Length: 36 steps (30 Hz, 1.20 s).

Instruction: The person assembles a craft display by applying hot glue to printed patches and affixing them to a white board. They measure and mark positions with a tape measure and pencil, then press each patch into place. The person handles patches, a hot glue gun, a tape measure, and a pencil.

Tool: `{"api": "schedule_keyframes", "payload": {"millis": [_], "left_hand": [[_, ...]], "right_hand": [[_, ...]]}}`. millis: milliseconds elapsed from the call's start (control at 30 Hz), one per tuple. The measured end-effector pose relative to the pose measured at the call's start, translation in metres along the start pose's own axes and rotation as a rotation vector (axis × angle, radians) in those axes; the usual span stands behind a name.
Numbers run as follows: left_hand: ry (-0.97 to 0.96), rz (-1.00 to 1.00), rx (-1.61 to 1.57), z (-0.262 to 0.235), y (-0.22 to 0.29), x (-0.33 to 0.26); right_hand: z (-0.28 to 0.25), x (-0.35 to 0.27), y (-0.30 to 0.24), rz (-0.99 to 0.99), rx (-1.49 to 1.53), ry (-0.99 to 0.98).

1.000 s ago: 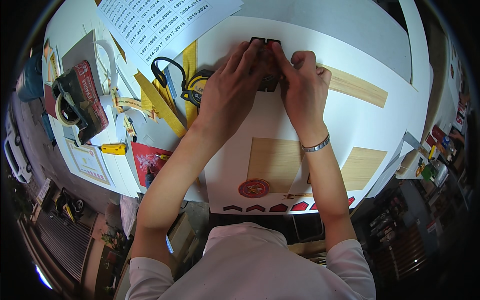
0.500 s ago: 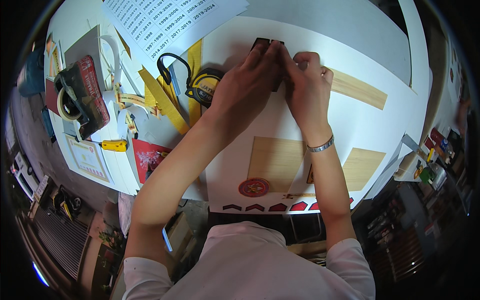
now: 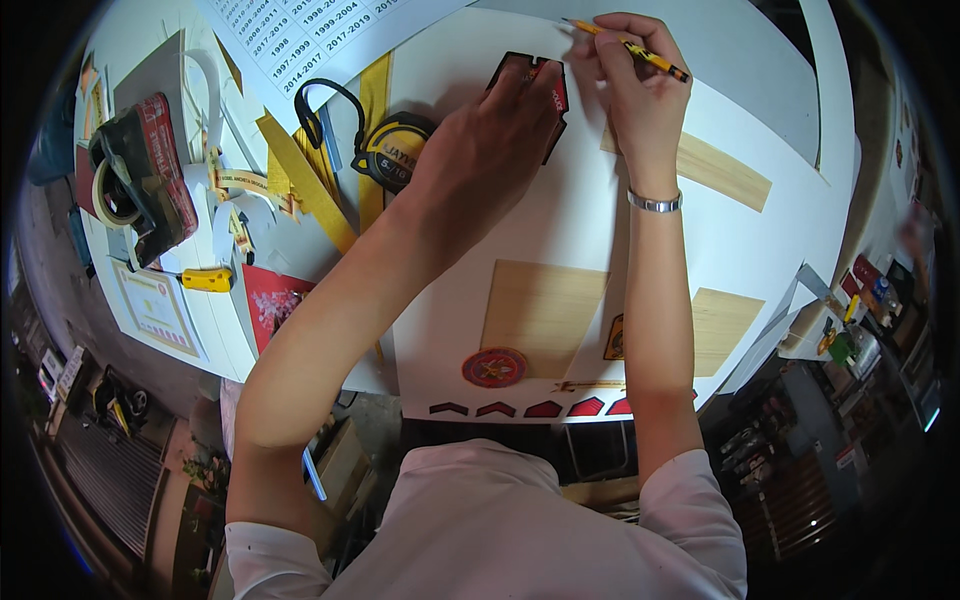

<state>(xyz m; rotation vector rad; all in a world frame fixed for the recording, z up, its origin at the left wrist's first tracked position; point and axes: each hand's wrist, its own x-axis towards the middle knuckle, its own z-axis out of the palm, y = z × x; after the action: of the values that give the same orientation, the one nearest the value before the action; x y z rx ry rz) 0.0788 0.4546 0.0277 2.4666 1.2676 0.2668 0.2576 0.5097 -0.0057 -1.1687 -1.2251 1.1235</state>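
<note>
My left hand [image 3: 480, 150] lies with its fingers stretched over a black and red emblem piece [image 3: 558, 105], pressing it on the white board [image 3: 445, 310]. Most of the piece is hidden under the hand; its notched upper edge and right side show. Up and to the right, my right hand [image 3: 645, 105] is closed around a yellow and black pencil [image 3: 655, 58], whose sharpened tip points left, apart from the emblem. Beside my left wrist sits a yellow and black tape measure [image 3: 392, 155] with a looped strap.
Wood-grain strips [image 3: 545, 315] and a round red emblem [image 3: 494, 367] are on the board, with chevron shapes along its near edge. A printed sheet [image 3: 310, 40] lies at the far left. Farther left are a yellow cutter [image 3: 206, 280], gold ribbon [image 3: 300, 180] and a tape dispenser [image 3: 150, 180].
My right hand has moved away from the emblem, up and to the right, and the pencil now shows in it. My left hand stays on the emblem. The whole view has shifted slightly.
</note>
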Motion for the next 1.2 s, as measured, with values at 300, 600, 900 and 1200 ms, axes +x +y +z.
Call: {"api": "schedule_keyframes", "payload": {"millis": [300, 600, 900, 1200], "left_hand": [[0.050, -0.034, -0.111, -0.003, 0.001, -0.001], [0.041, -0.055, -0.174, -0.006, 0.002, 0.000], [0.034, -0.069, -0.193, -0.006, 0.003, 0.000], [-0.002, -0.102, -0.240, -0.010, 0.004, 0.001]], "right_hand": [[-0.009, 0.007, 0.033, -0.306, -0.389, 0.012], [-0.002, 0.003, 0.026, -0.085, -0.262, 0.055], [0.002, 0.002, 0.021, -0.096, -0.262, 0.043], [0.003, 0.003, 0.013, -0.071, -0.349, -0.003]]}}
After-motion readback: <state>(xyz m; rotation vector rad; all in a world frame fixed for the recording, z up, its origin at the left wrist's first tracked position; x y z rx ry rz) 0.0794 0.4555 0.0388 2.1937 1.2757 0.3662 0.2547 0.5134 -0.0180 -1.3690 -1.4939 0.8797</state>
